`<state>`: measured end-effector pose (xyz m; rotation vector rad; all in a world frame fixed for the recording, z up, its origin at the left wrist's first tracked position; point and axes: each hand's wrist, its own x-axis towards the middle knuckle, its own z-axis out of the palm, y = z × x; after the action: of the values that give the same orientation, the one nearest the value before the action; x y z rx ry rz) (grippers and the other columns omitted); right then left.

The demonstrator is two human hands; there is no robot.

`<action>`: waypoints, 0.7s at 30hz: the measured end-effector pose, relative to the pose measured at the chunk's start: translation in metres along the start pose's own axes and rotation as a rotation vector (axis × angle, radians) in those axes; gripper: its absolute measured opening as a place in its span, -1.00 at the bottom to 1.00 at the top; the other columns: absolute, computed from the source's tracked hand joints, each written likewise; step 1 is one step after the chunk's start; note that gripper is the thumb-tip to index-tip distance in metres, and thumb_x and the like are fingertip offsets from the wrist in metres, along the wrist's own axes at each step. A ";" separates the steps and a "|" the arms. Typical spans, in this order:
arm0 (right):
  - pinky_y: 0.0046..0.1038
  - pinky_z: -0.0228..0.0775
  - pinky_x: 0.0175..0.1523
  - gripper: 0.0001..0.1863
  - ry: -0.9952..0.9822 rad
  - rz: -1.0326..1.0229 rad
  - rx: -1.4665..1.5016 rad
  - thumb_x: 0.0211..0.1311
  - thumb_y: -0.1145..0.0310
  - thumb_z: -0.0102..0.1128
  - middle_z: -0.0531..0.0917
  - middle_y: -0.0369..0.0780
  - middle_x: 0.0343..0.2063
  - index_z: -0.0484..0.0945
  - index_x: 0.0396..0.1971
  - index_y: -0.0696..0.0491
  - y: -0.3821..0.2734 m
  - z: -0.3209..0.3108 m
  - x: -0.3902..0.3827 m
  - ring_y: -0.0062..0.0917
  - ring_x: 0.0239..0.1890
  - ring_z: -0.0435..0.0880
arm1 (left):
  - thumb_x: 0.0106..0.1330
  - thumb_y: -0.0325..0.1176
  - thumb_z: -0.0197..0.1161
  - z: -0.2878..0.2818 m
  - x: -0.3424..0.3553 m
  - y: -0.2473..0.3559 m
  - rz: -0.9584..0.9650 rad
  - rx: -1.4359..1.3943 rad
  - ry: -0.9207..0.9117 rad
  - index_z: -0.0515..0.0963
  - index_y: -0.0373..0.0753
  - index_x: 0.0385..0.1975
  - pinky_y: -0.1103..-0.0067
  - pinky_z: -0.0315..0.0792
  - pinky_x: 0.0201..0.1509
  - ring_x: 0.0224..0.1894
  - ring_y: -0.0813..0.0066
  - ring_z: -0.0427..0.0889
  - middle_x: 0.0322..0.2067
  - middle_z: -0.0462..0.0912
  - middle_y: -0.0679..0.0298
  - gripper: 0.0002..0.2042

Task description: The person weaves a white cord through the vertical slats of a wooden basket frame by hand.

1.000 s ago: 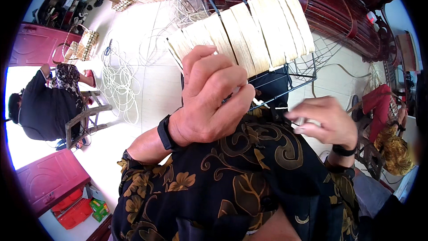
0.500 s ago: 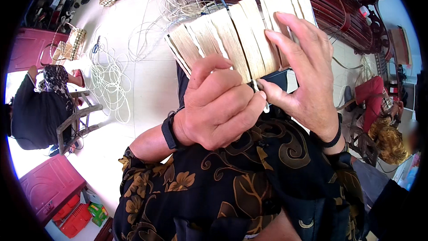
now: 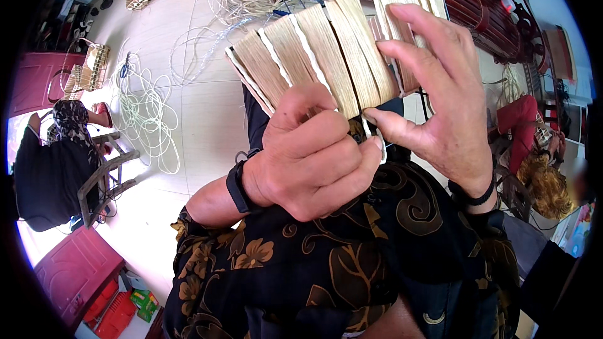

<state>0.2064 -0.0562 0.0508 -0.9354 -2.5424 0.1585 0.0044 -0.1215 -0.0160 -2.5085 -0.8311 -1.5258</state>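
Head view: right hand [image 3: 445, 91] has come in, grasping and steadying the cream fibre-wound rectangular panel [image 3: 357, 37]; left hand [image 3: 314, 150] pinches twisted white cord [image 3: 367, 128].

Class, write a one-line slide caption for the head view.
Left hand curled at a white cord, right hand spread against a pale strand-wrapped panel.

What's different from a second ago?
The right hand was blurry and off the woven piece. It has moved forward, away from the shirt, and now its fingers touch the woven front, with the thumb at the near edge. The left hand is still curled at that edge, and the pile of pale cord still lies on the floor.
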 end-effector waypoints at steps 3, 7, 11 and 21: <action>-0.22 0.32 0.26 -0.26 -0.010 0.030 -0.014 -0.30 0.38 0.53 0.47 -0.14 0.26 0.52 0.08 0.09 -0.004 -0.001 0.002 -0.18 0.20 0.45 | -0.24 -0.51 0.38 0.001 0.002 0.000 0.007 0.001 0.001 0.67 -0.29 -0.46 0.35 0.44 -0.22 -0.49 0.43 0.46 -0.57 0.42 0.40 -0.76; -0.20 0.32 0.27 -0.13 -0.017 0.082 -0.041 -0.31 0.42 0.52 0.45 -0.11 0.26 0.42 0.20 0.09 -0.010 -0.002 0.005 -0.15 0.21 0.45 | -0.22 -0.53 0.39 0.004 0.000 0.000 -0.008 -0.017 0.028 0.65 -0.29 -0.49 0.34 0.45 -0.20 -0.49 0.44 0.46 -0.58 0.41 0.41 -0.79; -0.19 0.32 0.28 -0.06 -0.030 0.123 -0.055 -0.31 0.45 0.50 0.43 -0.08 0.26 0.35 0.27 0.10 -0.013 -0.001 0.005 -0.13 0.22 0.44 | -0.20 -0.56 0.39 0.004 0.002 -0.003 -0.035 -0.057 0.048 0.64 -0.29 -0.50 0.34 0.45 -0.18 -0.50 0.45 0.45 -0.59 0.39 0.41 -0.81; -0.19 0.32 0.28 -0.04 -0.044 0.125 -0.052 -0.31 0.46 0.48 0.41 -0.08 0.25 0.34 0.30 0.09 -0.014 -0.004 0.003 -0.12 0.20 0.44 | -0.16 -0.61 0.40 0.001 0.001 -0.001 -0.043 -0.092 0.035 0.62 -0.27 -0.52 0.32 0.44 -0.14 -0.48 0.45 0.45 -0.59 0.39 0.41 -0.83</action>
<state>0.1974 -0.0651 0.0589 -1.1238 -2.5394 0.1531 0.0049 -0.1197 -0.0162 -2.5346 -0.8342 -1.6536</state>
